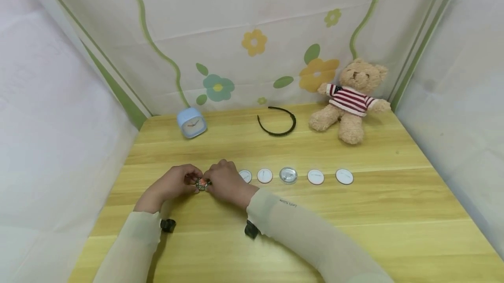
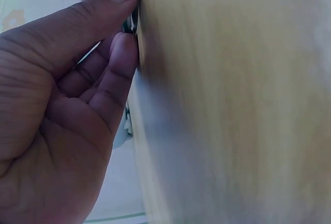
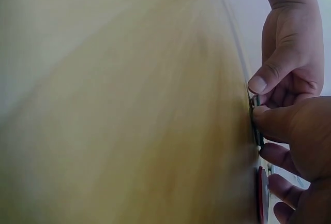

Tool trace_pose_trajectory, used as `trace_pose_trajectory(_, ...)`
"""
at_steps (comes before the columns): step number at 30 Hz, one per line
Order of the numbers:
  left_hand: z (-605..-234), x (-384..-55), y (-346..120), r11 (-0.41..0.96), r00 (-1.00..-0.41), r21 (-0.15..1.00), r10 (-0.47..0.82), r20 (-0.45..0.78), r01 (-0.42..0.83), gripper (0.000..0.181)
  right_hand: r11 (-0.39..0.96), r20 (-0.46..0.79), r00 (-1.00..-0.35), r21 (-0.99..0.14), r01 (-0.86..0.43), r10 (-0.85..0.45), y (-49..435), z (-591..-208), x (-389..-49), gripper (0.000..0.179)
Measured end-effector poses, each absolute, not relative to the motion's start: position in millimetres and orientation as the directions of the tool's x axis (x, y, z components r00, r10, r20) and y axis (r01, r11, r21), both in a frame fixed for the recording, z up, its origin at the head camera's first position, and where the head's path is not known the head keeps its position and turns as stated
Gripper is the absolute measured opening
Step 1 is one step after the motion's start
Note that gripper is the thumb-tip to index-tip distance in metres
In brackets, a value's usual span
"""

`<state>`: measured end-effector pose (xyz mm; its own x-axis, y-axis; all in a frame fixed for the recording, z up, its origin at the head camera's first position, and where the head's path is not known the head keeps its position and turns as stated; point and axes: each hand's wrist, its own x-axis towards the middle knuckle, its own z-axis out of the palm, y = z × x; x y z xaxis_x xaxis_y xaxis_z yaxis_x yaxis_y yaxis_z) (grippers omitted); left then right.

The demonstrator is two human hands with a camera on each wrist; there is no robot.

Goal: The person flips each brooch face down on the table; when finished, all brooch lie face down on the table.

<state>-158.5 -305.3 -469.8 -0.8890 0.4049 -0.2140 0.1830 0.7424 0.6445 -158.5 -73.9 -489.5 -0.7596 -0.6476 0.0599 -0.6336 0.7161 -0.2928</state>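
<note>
A small round pin badge (image 1: 202,184) with a dark green and orange patterned face lies low over the table at the left end of a row. My left hand (image 1: 171,184) pinches its left edge between thumb and fingers. From the other side, my right hand (image 1: 228,183) grips the right edge, thumb and fingertips close to the tabletop. Edge-on, the badge (image 3: 257,123) shows as a thin dark rim between both hands in the right wrist view. Just beside the right fingers lies a white-backed badge (image 1: 245,176), partly covered by that hand.
Further right in the row lie more pin badges, backs up: white ones (image 1: 265,176), (image 1: 316,176), (image 1: 344,176) and a silver one (image 1: 288,176). Behind stand a blue clock (image 1: 192,122), a black headband (image 1: 293,122) and a teddy bear (image 1: 350,99) on the wooden table (image 1: 299,239).
</note>
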Motion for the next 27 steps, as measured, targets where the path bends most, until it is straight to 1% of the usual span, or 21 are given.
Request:
trace_pose_trajectory(4,-466.3,-155.2,-310.6,0.729,-0.885,0.655,0.422,-0.197,0.202,0.023,0.701,0.082,-0.754,-0.316,-0.639,-0.651,-70.8,-486.3,-158.3,0.027)
trace_pose_trajectory(10,-467.3,-155.8,-316.9,0.750,-0.908,0.625,0.391,-0.153,0.217,0.019,0.704,0.147,-0.766,-0.315,-0.636,-0.626,-67.1,-484.8,-160.8,0.027)
trace_pose_trajectory(13,-469.2,-157.8,-313.3,0.749,-0.918,0.626,0.376,-0.127,0.220,0.017,0.702,0.161,-0.781,-0.357,-0.616,-0.603,-65.9,-484.6,-162.6,0.022)
trace_pose_trajectory(18,-468.8,-158.7,-305.8,0.726,-0.930,0.665,0.344,-0.129,0.176,0.018,0.682,0.158,-0.794,-0.432,-0.590,-0.587,-64.4,-483.6,-164.1,0.017)
trace_pose_trajectory(21,-469.4,-159.1,-304.2,0.719,-0.931,0.673,0.341,-0.127,0.172,0.021,0.670,0.155,-0.788,-0.445,-0.594,-0.595,-63.7,-483.7,-164.5,0.018)
trace_pose_trajectory(27,-472.5,-160.1,-305.0,0.725,-0.927,0.663,0.354,-0.125,0.188,0.020,0.656,0.151,-0.783,-0.464,-0.595,-0.603,-62.4,-485.0,-164.8,0.022)
